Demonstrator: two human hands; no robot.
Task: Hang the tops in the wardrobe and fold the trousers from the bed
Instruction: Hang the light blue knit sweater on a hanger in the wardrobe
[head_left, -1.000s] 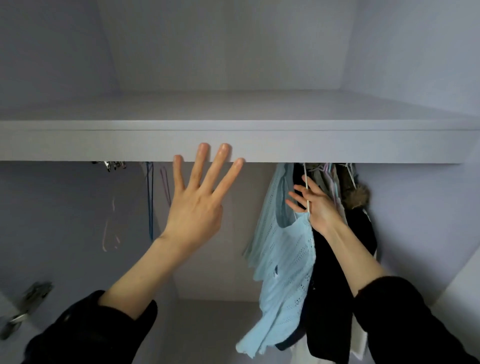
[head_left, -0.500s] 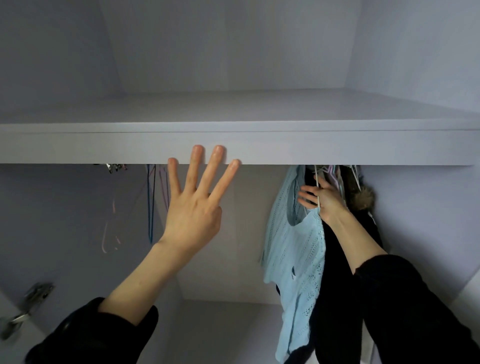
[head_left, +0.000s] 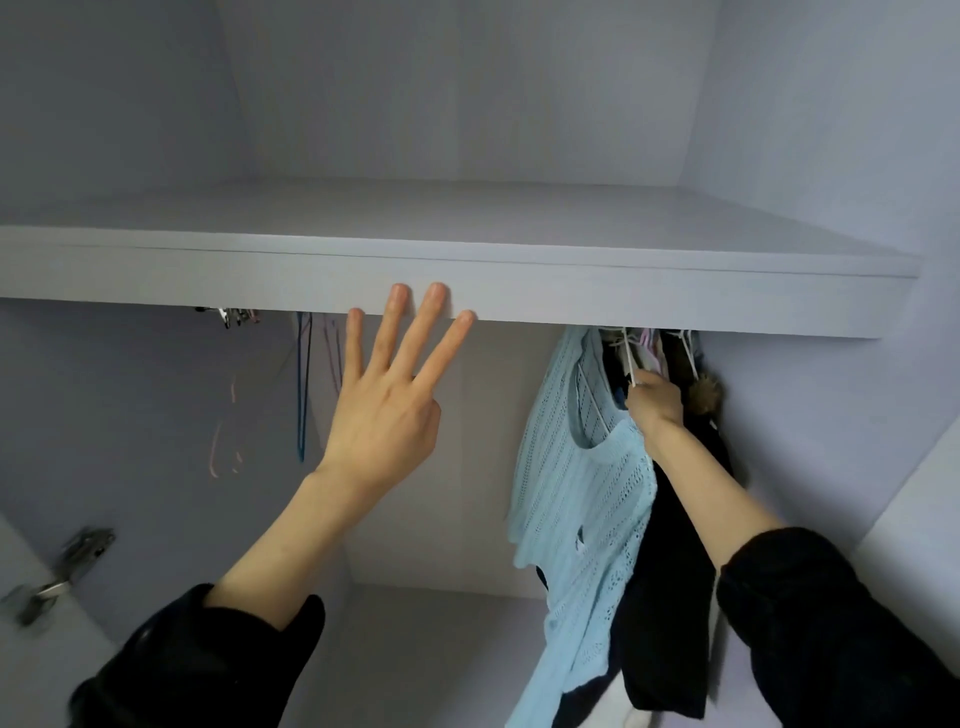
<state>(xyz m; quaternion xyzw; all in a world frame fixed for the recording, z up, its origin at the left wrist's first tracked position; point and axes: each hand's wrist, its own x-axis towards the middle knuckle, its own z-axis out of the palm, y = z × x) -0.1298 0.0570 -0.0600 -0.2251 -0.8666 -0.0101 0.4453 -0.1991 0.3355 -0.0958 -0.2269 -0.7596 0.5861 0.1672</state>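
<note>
Inside the wardrobe (head_left: 467, 130), the left hand (head_left: 387, 415) is spread flat by the shelf (head_left: 623, 291). The right hand (head_left: 655, 402) grips a hanger (head_left: 629, 358) carrying the blue top (head_left: 582, 483). Hanging is underway; next, the hook likely needs to catch the hidden rail.

Pale wardrobe shelf (head_left: 571, 291) (left hand's (head_left: 382, 421) fingertips touch its edge).

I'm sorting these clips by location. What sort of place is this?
Most likely the inside of a bedroom wardrobe: a pale shelf spans it, a light blue knit top hangs beneath among dark garments, and empty hangers dangle on the left.
</note>
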